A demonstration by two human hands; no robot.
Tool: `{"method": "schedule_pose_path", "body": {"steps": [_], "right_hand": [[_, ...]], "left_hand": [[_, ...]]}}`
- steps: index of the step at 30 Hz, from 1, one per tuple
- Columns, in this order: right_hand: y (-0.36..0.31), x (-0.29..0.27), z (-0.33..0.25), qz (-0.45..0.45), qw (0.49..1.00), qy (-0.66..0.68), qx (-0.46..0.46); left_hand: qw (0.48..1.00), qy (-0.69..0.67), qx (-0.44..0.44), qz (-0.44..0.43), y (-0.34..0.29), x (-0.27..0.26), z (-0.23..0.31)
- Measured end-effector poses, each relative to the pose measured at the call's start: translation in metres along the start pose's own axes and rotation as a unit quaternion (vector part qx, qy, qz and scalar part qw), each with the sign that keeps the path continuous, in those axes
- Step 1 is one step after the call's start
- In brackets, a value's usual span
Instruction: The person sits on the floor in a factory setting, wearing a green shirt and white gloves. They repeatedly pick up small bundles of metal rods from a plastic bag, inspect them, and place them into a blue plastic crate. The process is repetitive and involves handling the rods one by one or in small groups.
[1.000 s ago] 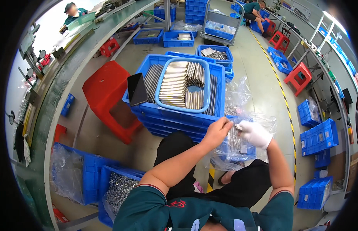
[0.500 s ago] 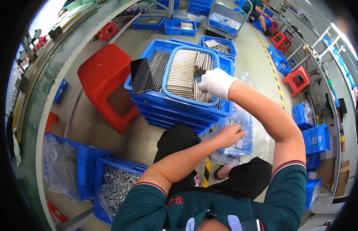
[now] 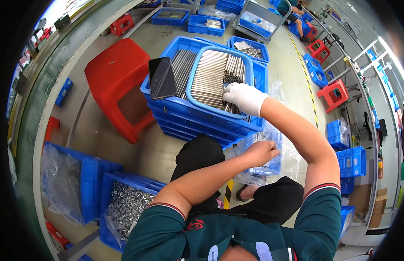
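Thin metal rods, silver-grey and alike in length, packed side by side in neat rows inside a round-cornered blue tray just above the centre of the frame, with a looser bundle at the tray's right end seen end-on under the white-gloved right hand. Clear plastic bag, crumpled and glossy, right of centre below the tray, pinched at its upper edge by the bare left hand.

A red plastic stool is seen as the landmark, with a dark phone laid on a crate rim just beside it, a crate of small metal parts set nearer than it, and a wheeled cart parked well beyond it
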State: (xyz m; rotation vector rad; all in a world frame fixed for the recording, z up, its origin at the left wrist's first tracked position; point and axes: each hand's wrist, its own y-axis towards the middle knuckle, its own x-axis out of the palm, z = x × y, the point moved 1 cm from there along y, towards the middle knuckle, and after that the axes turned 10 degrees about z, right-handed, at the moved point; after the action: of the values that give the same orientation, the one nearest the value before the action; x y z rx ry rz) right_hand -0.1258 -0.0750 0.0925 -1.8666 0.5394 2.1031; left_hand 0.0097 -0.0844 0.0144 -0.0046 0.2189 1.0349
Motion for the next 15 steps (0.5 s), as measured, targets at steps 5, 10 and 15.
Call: {"method": "schedule_pose_path", "body": {"steps": [5,10,15], "right_hand": [[-0.002,0.002,-0.003,0.060,0.996,0.065,0.031],[-0.009,0.023,0.003,0.132,0.982,0.123,0.062],[-0.017,0.019,0.004,0.208,0.965,0.129,0.096]], "left_hand": [[1.000,0.008,0.010,0.004,0.000,0.000,-0.002],[1.000,0.003,0.019,0.005,0.000,0.003,-0.002],[1.000,0.012,0.023,0.007,0.000,0.002,-0.002]]}}
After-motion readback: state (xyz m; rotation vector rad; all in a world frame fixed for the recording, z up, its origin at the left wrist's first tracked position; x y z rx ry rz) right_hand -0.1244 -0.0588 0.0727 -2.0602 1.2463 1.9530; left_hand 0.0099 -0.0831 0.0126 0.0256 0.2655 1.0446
